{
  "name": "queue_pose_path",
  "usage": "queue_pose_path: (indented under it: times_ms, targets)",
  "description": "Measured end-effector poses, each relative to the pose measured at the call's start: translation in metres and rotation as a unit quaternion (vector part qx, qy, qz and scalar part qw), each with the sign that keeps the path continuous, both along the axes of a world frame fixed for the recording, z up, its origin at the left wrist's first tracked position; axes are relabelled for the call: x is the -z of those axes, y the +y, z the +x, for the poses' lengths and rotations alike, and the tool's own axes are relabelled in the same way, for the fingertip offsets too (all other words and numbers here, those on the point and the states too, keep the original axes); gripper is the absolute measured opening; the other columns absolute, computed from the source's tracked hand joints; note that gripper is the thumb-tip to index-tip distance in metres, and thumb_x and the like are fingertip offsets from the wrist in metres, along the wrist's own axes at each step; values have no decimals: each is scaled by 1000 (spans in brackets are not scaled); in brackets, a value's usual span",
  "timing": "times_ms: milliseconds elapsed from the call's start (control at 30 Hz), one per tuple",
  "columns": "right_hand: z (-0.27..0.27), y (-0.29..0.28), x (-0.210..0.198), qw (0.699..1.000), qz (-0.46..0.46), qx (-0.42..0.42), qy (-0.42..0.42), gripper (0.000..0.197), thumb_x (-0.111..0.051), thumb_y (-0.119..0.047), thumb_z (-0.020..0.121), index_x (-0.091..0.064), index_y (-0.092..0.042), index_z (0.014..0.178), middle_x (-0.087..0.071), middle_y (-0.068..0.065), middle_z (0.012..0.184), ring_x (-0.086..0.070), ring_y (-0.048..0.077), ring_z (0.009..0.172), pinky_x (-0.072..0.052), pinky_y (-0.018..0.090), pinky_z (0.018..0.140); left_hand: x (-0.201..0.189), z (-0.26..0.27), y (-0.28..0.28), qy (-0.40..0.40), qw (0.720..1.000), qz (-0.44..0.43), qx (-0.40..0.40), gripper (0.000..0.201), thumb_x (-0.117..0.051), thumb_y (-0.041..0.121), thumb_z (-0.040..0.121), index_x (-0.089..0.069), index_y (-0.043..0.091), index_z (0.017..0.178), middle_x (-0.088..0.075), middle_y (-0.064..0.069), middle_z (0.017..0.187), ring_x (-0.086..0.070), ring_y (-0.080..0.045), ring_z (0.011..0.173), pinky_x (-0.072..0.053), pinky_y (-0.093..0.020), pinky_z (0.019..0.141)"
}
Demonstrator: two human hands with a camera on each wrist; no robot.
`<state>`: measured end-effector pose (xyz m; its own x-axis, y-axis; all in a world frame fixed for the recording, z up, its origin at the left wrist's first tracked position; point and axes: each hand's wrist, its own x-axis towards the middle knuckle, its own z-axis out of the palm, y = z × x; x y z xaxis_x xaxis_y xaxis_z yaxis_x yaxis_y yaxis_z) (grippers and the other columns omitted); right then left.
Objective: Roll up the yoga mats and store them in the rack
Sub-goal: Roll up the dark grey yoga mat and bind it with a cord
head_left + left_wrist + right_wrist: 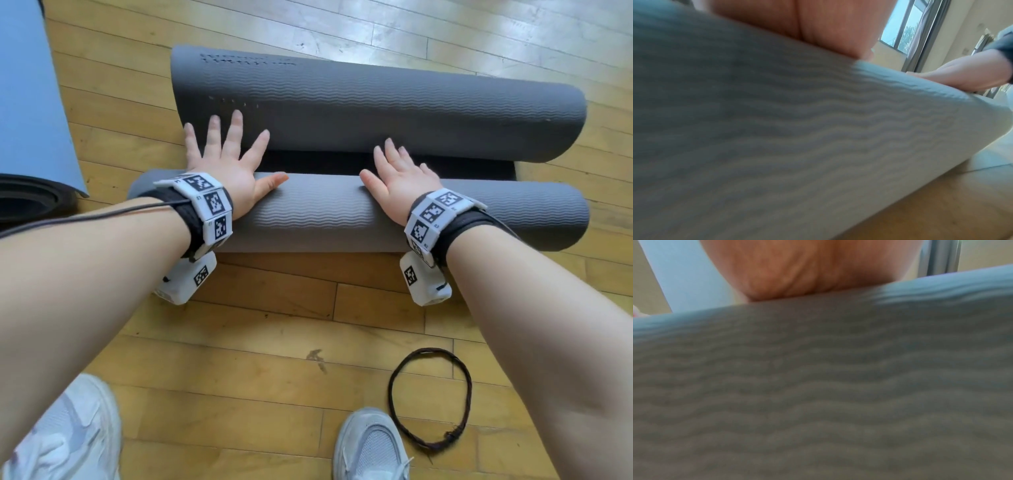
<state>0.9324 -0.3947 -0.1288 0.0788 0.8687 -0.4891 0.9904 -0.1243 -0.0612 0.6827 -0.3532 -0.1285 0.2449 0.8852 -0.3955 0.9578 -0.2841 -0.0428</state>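
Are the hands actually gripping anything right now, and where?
Nothing is gripped. The left hand and right hand press flat-fingered on the near roll of the grey ribbed yoga mat.

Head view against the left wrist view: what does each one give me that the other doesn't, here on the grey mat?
Only the head view shows both curled ends of the grey mat, the left hand with fingers spread flat, the blue mat, the cord loop on the floor and both shoes.

Only the left wrist view shows a window with a curtain.

Both show the mat's wavy ribbing, the wooden floor, and the right hand lying flat on the near roll.
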Motion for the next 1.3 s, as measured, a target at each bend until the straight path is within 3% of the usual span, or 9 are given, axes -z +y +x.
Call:
queue_pose_path:
  times_ms: [133,267,533,700,867,967,1033,1133,1300]
  targets:
    - [3,17,1,1000,-7,3,5,66,-12,-55,99,-5,-20,154,8,-2,161,1,18,148,-10,46,118,-5,0,-8,-3,1000,5,3,78,-4,72,84,8,34,151,19,-5,159,13,-33,145,11,-59,111]
    - [6,26,3,1000,-8,3,25,66,-15,-55,99,-4,-18,154,15,-1,160,3,19,148,-10,49,118,-1,-12,-24,17,999,6,49,92,10,76,68,8,35,150,14,-5,159,11,-33,146,11,-60,111]
    - [6,23,-1,1000,13,-8,11,67,-14,-54,99,3,-19,153,20,-2,159,5,14,148,-6,43,119,-1,-5,6,5,1000,-6,28,99,12,81,61,6,38,150,13,-4,160,7,-32,146,5,-57,115]
    - [8,26,-2,1000,18,-14,0,64,-13,-52,100,-1,-18,154,12,-2,160,4,14,148,-4,40,119,-3,-1,26,5,1000,-6,14,99,10,81,62,8,37,150,21,-5,158,12,-31,146,7,-55,116]
    - [11,42,0,1000,11,-7,1,64,-12,-53,100,-5,-18,154,12,-2,161,3,17,148,-8,43,118,-6,4,15,-13,999,20,21,82,-3,75,80,10,34,151,22,-7,157,15,-30,145,10,-58,114]
    - [12,48,1,1000,17,-4,8,65,-13,-54,100,-4,-18,154,16,-2,160,6,18,148,-8,45,118,0,-3,-4,16,997,17,78,98,-1,84,66,17,33,149,20,-6,158,15,-31,145,11,-60,112]
    - [12,49,1,1000,25,-3,12,66,-14,-54,100,-3,-18,154,16,-1,160,6,18,148,-8,45,118,5,-8,-9,42,993,24,107,113,-22,91,62,22,31,147,20,-8,158,14,-34,145,11,-61,112]
    - [11,46,-1,999,38,2,14,67,-14,-56,99,0,-19,154,20,0,159,1,18,148,-8,44,118,11,-8,-1,69,991,29,111,130,-59,81,62,26,30,146,16,-9,158,10,-34,146,8,-57,115]
    - [15,27,-6,998,51,-46,-15,87,-29,-75,85,0,-29,153,11,2,161,-6,20,148,0,42,120,8,-3,26,74,988,43,130,132,-73,72,57,13,32,149,-18,-11,152,-24,-33,136,-19,-48,115]
